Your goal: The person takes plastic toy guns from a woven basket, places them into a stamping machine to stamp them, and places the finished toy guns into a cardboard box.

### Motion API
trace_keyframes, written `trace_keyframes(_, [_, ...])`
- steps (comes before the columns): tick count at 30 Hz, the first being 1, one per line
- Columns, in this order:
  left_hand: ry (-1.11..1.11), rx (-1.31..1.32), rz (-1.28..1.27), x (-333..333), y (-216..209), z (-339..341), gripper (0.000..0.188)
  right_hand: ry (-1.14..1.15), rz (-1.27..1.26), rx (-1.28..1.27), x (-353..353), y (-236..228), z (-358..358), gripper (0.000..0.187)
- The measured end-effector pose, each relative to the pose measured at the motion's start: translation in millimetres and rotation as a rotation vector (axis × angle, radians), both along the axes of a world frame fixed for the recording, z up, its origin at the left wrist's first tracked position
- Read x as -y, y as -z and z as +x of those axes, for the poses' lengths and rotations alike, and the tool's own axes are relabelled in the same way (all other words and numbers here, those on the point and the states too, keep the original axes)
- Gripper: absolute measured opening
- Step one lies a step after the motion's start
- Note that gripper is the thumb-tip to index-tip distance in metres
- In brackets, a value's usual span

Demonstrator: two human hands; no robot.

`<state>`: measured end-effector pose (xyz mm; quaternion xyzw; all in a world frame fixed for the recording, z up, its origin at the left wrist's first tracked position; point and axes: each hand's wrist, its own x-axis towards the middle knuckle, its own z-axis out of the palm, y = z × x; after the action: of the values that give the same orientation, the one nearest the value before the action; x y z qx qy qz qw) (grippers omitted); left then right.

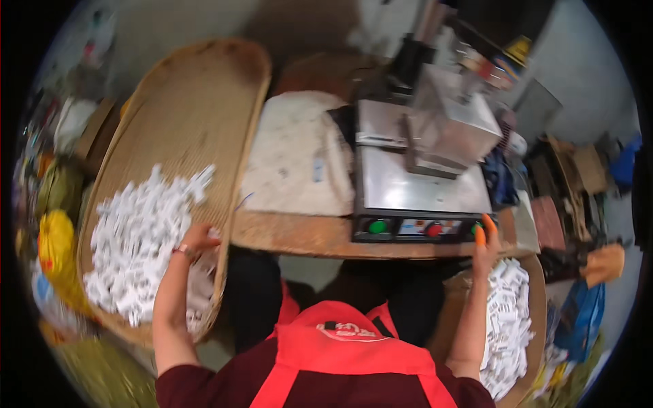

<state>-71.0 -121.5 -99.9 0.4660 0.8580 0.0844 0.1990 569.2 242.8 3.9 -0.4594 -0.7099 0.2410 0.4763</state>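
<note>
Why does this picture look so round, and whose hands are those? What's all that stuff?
It's one picture, taken by a camera on a person's head, looking down. Its wide fisheye lens bends straight edges. There's no robot: the hands belong to that person, who wears a red apron.

The left hand is at the right side of a woven tray, beside small white pieces. I can't tell whether it holds one. The right hand, with orange fingertips, is by the front of a metal-topped machine. I see nothing held there.

The machine and a pale cloth rest on a wooden table.
</note>
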Motion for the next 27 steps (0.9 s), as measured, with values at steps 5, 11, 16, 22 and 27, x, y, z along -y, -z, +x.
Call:
trace_keyframes(5, [-0.198,-0.021,0.528,-90,-201,95,0.035,-0.088,0.227,0.109,-39,-34,-51,0.028])
trace_keyframes(11, [0.263,0.614,0.308,-317,-239,237,0.039,-0.154,0.396,0.200,-103,-34,-110,0.027])
trace_keyframes(16, [0.116,0.600,0.693,-343,-184,268,0.062,-0.160,0.318,0.005,-129,-24,-128,0.026])
trace_keyframes(22, [0.595,0.185,0.651,-247,-153,293,0.065,-0.020,0.252,-0.128,-137,-26,-140,0.023])
trace_keyframes(27, [0.451,0.006,0.909,-263,-151,316,0.051,0.343,0.420,0.034,-70,-49,6,0.024])
